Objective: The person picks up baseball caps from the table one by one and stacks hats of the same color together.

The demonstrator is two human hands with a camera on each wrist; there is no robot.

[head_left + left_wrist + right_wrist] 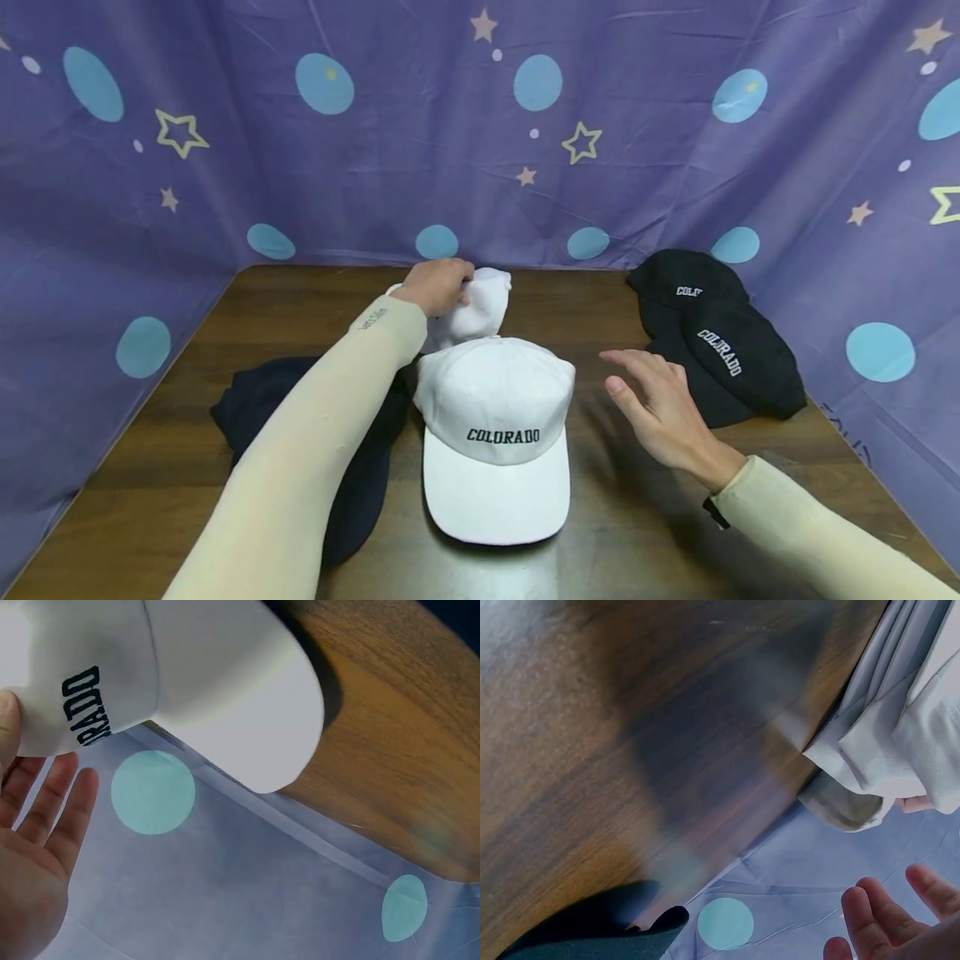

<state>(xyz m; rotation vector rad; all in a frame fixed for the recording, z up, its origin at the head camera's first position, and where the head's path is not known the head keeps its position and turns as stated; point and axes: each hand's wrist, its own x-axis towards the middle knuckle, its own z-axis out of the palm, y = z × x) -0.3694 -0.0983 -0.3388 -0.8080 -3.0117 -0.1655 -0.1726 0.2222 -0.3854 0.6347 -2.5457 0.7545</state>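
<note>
My left hand (438,287) grips the far white cap (483,304) at the back of the table, partly covering it. In the left wrist view the thumb (7,724) lies on this cap's crown beside dark lettering, with the other fingers at its lower edge. In front of it, a white cap (495,400) marked COLORADO sits upright, brim toward me. My right hand (663,412) hovers to its right with fingers spread and nothing held. In the right wrist view, its fingertips (859,900) show below the white caps (930,742).
Two overlapping black caps (750,358) lettered COLORADO lie at the right. Dark navy caps (270,392) lie at the left, partly hidden under my left forearm. A purple curtain (450,125) with stars and dots borders the wooden table (570,300) behind and at both sides.
</note>
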